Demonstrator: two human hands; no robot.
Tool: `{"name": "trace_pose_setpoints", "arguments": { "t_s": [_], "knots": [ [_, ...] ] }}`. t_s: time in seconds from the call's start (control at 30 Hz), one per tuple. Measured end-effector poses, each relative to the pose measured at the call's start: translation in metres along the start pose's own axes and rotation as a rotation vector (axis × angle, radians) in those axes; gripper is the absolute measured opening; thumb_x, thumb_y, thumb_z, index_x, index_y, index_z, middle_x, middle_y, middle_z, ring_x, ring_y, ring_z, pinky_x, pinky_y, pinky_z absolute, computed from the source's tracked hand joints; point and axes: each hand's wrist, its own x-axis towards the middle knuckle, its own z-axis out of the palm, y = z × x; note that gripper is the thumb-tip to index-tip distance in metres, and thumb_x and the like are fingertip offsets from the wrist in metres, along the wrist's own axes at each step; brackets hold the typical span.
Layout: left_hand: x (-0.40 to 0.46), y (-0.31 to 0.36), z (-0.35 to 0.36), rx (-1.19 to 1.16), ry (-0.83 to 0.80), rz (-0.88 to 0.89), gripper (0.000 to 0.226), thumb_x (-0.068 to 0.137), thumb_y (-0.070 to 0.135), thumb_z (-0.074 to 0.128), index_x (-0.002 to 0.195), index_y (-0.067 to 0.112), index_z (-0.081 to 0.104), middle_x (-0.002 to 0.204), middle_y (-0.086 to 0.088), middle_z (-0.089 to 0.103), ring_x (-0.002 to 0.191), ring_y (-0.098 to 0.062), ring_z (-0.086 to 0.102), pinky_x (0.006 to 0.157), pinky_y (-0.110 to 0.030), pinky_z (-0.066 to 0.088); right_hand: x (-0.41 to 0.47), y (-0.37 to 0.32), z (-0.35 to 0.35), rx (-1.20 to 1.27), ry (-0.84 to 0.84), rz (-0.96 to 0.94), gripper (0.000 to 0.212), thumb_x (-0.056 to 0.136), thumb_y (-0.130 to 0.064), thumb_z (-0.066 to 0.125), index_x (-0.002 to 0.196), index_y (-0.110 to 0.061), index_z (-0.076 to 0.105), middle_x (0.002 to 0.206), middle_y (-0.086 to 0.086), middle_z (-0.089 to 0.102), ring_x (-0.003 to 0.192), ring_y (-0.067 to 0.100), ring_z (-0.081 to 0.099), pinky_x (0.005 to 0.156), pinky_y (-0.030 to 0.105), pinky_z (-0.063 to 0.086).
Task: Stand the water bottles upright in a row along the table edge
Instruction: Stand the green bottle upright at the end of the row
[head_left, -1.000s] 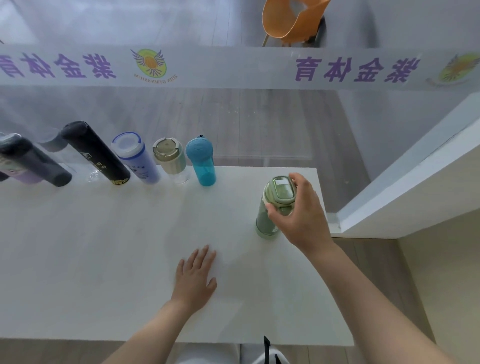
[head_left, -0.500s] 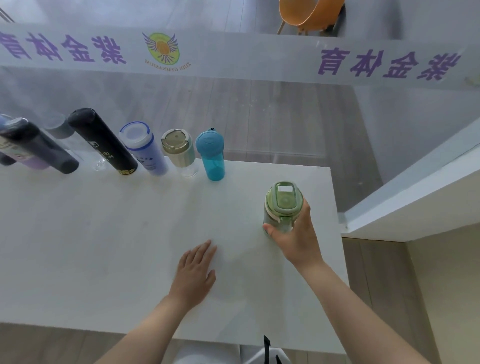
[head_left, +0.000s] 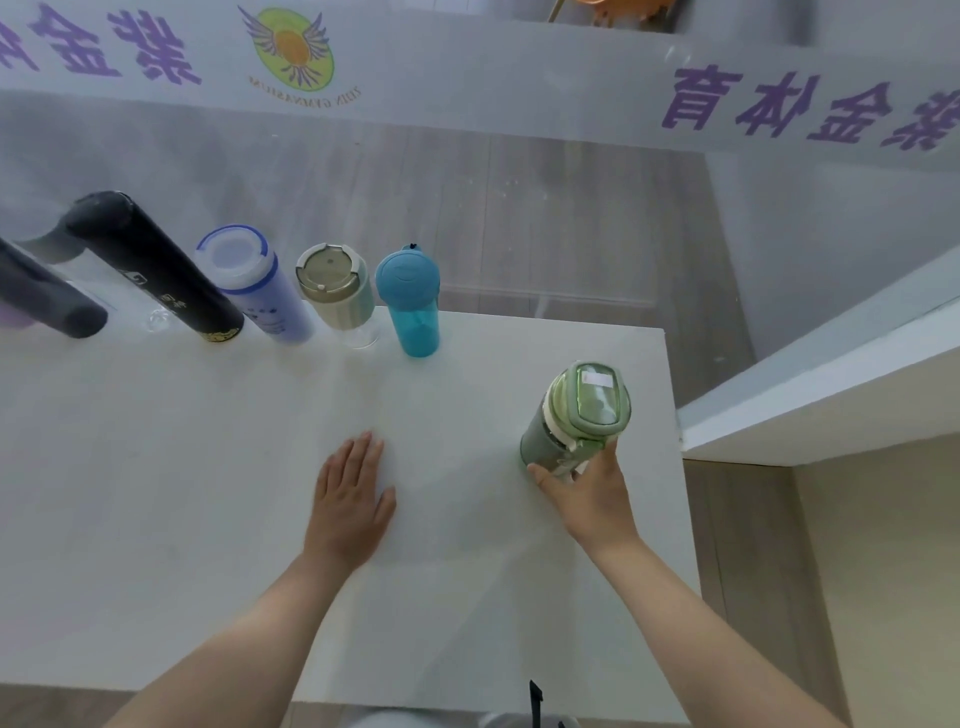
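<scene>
A green bottle (head_left: 576, 415) stands upright near the right side of the white table (head_left: 156, 493). My right hand (head_left: 587, 493) grips its lower body from the near side. Flat on the tabletop, fingers straight, lies my left hand (head_left: 350, 499). Along the far edge several bottles stand in a row: a teal bottle (head_left: 413, 306), a beige-lidded clear bottle (head_left: 337, 291), a lilac bottle with a white cap (head_left: 254, 283), a tall black bottle (head_left: 156, 265) and a dark grey one (head_left: 41, 296) at the left border.
A glass wall with a white band and purple lettering (head_left: 779, 109) rises just behind the far table edge. A white ledge (head_left: 831, 374) runs off to the right of the table. A wooden floor shows beyond the glass.
My right hand slid from the green bottle's lid down to its lower body. The view shifted closer to the table. My left hand stayed flat.
</scene>
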Motion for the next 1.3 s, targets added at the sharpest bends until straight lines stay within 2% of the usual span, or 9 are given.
{"name": "trace_pose_setpoints", "arguments": {
  "t_s": [0.07, 0.2, 0.27, 0.37, 0.5, 0.7, 0.83, 1.13, 1.3],
  "knots": [
    [-0.001, 0.000, 0.002, 0.006, 0.011, 0.007, 0.063, 0.088, 0.037, 0.037, 0.145, 0.010, 0.036, 0.150, -0.012, 0.039, 0.138, -0.029, 0.030, 0.114, -0.041, 0.019, 0.004, 0.002, 0.005, 0.030, 0.011, 0.015, 0.072, 0.065, -0.047, 0.079, 0.124, -0.029, 0.042, 0.121, -0.013, 0.058, 0.110, 0.010, 0.060, 0.095, 0.039, 0.051],
    [0.000, -0.001, 0.004, 0.026, 0.012, 0.003, 0.063, 0.088, 0.037, 0.036, 0.145, 0.011, 0.036, 0.152, -0.010, 0.037, 0.140, -0.028, 0.030, 0.114, -0.043, 0.020, 0.012, -0.002, 0.013, 0.042, 0.008, 0.022, 0.076, 0.069, -0.045, 0.079, 0.134, -0.033, 0.042, 0.118, -0.031, 0.056, 0.108, -0.004, 0.058, 0.094, 0.029, 0.049],
    [0.000, -0.002, 0.003, 0.026, 0.009, 0.000, 0.063, 0.087, 0.036, 0.037, 0.145, 0.012, 0.037, 0.152, -0.009, 0.037, 0.139, -0.028, 0.031, 0.114, -0.044, 0.022, 0.021, -0.009, 0.016, 0.037, 0.006, 0.023, 0.077, 0.068, -0.045, 0.078, 0.135, -0.034, 0.041, 0.116, -0.035, 0.054, 0.106, -0.005, 0.058, 0.094, 0.029, 0.049],
    [0.000, -0.002, 0.001, 0.012, 0.011, 0.002, 0.063, 0.085, 0.034, 0.039, 0.144, 0.012, 0.039, 0.150, -0.009, 0.039, 0.138, -0.027, 0.032, 0.115, -0.042, 0.021, 0.040, -0.021, 0.020, 0.040, 0.000, 0.019, 0.080, 0.065, -0.050, 0.075, 0.134, -0.032, 0.041, 0.121, -0.022, 0.058, 0.104, -0.007, 0.059, 0.095, 0.034, 0.051],
    [0.001, -0.001, -0.001, 0.006, 0.003, -0.005, 0.063, 0.085, 0.034, 0.040, 0.144, 0.013, 0.039, 0.151, -0.008, 0.039, 0.139, -0.026, 0.032, 0.115, -0.041, 0.019, 0.066, -0.036, 0.026, 0.023, 0.009, -0.020, 0.069, 0.064, -0.049, 0.076, 0.122, -0.032, 0.041, 0.117, -0.010, 0.061, 0.103, 0.010, 0.063, 0.093, 0.045, 0.053],
    [0.001, 0.000, -0.003, 0.002, -0.011, -0.009, 0.064, 0.083, 0.033, 0.041, 0.144, 0.013, 0.039, 0.151, -0.007, 0.039, 0.139, -0.025, 0.032, 0.115, -0.042, 0.020, 0.096, -0.051, 0.030, -0.025, 0.018, -0.078, 0.065, 0.068, -0.042, 0.079, 0.113, -0.042, 0.033, 0.114, -0.007, 0.061, 0.102, 0.018, 0.062, 0.090, 0.047, 0.053],
    [0.000, 0.000, -0.004, 0.001, -0.018, -0.017, 0.063, 0.084, 0.033, 0.041, 0.144, 0.013, 0.040, 0.152, -0.006, 0.038, 0.140, -0.024, 0.031, 0.115, -0.041, 0.019, 0.112, -0.062, 0.033, -0.026, 0.020, -0.118, 0.066, 0.072, -0.032, 0.081, 0.114, -0.042, 0.030, 0.114, -0.007, 0.060, 0.099, 0.014, 0.060, 0.090, 0.045, 0.053],
    [0.001, 0.000, -0.004, -0.010, -0.036, -0.024, 0.063, 0.084, 0.032, 0.041, 0.144, 0.014, 0.040, 0.152, -0.006, 0.037, 0.140, -0.024, 0.030, 0.115, -0.042, 0.021, 0.138, -0.080, 0.035, -0.039, 0.011, -0.133, 0.067, 0.072, -0.035, 0.079, 0.112, -0.051, 0.028, 0.120, -0.008, 0.060, 0.106, 0.013, 0.059, 0.092, 0.045, 0.052],
    [0.000, 0.000, -0.005, -0.010, -0.040, -0.023, 0.063, 0.084, 0.032, 0.041, 0.144, 0.014, 0.040, 0.152, -0.006, 0.037, 0.140, -0.024, 0.030, 0.115, -0.042, 0.020, 0.141, -0.079, 0.037, -0.040, 0.022, -0.140, 0.066, 0.072, -0.035, 0.079, 0.112, -0.048, 0.029, 0.119, -0.009, 0.060, 0.105, 0.012, 0.059, 0.093, 0.044, 0.052]
  ]
}}
